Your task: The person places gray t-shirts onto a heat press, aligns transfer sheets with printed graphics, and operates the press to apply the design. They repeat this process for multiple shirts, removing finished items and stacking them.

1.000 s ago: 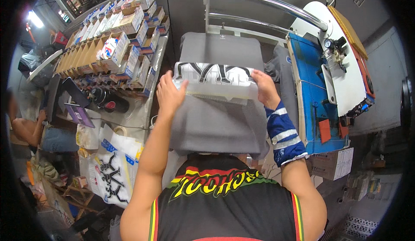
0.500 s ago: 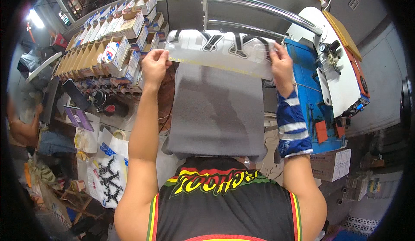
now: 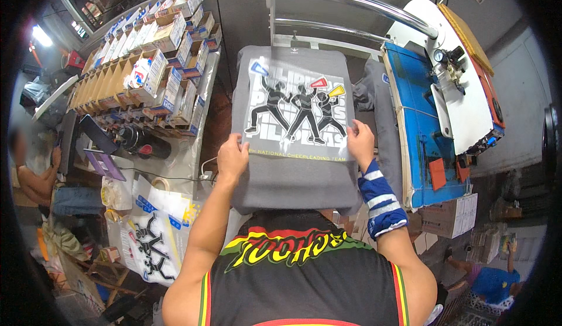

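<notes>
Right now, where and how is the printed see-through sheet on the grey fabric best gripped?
Probably by the two lower corners, coming from the near side with a light pinch at each: the printed sheet looks thin and flat on the grey fabric, with its lower edge facing the wearer.

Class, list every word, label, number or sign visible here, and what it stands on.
Wording located, not copied:
Printed sheet on grey shirt: readable yellow line; large pale letters, partly hidden.
Black top: large yellow letters, upside down.
Cardboard boxes: too small.
Carton at right: too small.
White sheets at left: too blurred.
Gauge: too small.
</notes>
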